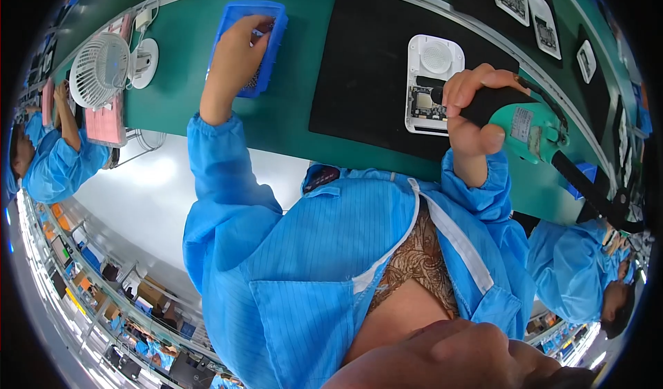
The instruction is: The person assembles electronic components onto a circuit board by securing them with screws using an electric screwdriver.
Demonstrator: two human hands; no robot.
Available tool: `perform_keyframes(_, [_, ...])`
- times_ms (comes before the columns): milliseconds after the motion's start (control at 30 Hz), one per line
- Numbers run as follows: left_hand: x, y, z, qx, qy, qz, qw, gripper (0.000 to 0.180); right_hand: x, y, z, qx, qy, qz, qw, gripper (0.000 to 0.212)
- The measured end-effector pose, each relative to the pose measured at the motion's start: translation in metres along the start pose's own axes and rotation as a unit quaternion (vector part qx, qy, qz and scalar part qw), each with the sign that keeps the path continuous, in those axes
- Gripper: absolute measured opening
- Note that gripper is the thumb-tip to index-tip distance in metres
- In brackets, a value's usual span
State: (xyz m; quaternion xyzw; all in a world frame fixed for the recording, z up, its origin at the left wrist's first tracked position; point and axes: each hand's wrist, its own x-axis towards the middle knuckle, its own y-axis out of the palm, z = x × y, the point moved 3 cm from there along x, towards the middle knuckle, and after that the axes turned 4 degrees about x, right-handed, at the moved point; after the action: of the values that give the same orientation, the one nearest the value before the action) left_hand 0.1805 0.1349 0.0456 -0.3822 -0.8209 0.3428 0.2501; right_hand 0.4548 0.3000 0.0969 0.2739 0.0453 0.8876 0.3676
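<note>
My left hand (236, 56) reaches into a blue plastic bin (277, 52), its thumb and fingertips drawn together over small dark parts that look like screws (253, 84). Whatever sits between those fingertips is too small to make out. In my right hand (472, 106) is a green and black electric screwdriver (526, 130), its nose pointing left over a white housing (416, 63). The housing lies open side up, with a round speaker-like part (436, 56) at its far end and a circuit board (423, 102) nearer me. My right fingers cover part of its right side.
Under the housing lies a black mat (362, 64) on the green bench (173, 78). A white fan (103, 70) stands at the left. More white housings (544, 26) lie at the far right. A blue bin (582, 180) is beyond the screwdriver. Co-workers sit on both sides.
</note>
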Motion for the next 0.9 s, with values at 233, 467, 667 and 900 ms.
perform_keyframes(233, [0.005, 0.006, 0.012, 0.006, -0.024, 0.076, 0.997, 0.017, 0.003, -0.002, -0.004, -0.012, -0.022, 0.024, 0.999, 0.071])
perform_keyframes(467, [0.005, 0.007, 0.013, 0.001, -0.043, 0.036, 0.998, 0.015, 0.002, 0.001, -0.006, -0.014, -0.003, 0.015, 1.0, 0.071])
perform_keyframes(667, [-0.001, -0.002, -0.012, 0.095, 0.009, -0.128, 0.987, 0.013, 0.002, 0.005, -0.01, -0.021, 0.011, 0.049, 0.999, 0.07])
perform_keyframes(900, [-0.026, 0.014, -0.093, 0.037, 0.105, -0.103, 0.988, 0.011, -0.001, 0.009, -0.01, 0.0, 0.025, 0.081, 0.996, 0.061])
